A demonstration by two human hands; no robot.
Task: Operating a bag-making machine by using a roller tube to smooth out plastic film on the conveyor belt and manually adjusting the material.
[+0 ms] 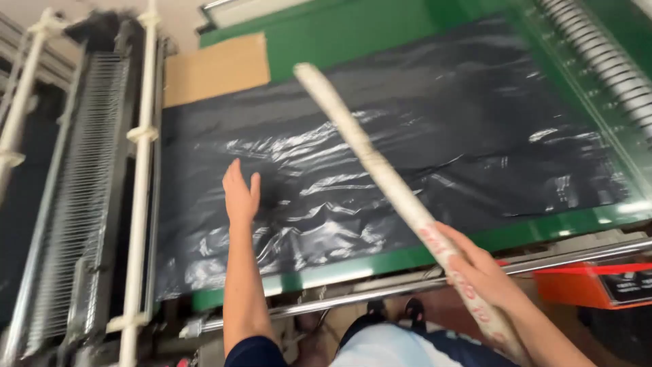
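Observation:
A wide sheet of glossy black plastic film (441, 136) lies wrinkled across a green machine bed (407, 258). My left hand (240, 192) presses flat on the film near its left part, fingers together and pointing away from me. My right hand (479, 268) grips a long white tape-wrapped stick (367, 153) near its lower end. The stick slants up and to the left above the film, its tip over the film's far edge.
A rack of white bars and thin metal wires (102, 170) stands at the left. A brown cardboard piece (217, 68) lies at the film's far left corner. A ribbed metal roller (604, 61) runs at the right. A steel rail (380, 292) and an orange box (598, 282) sit near me.

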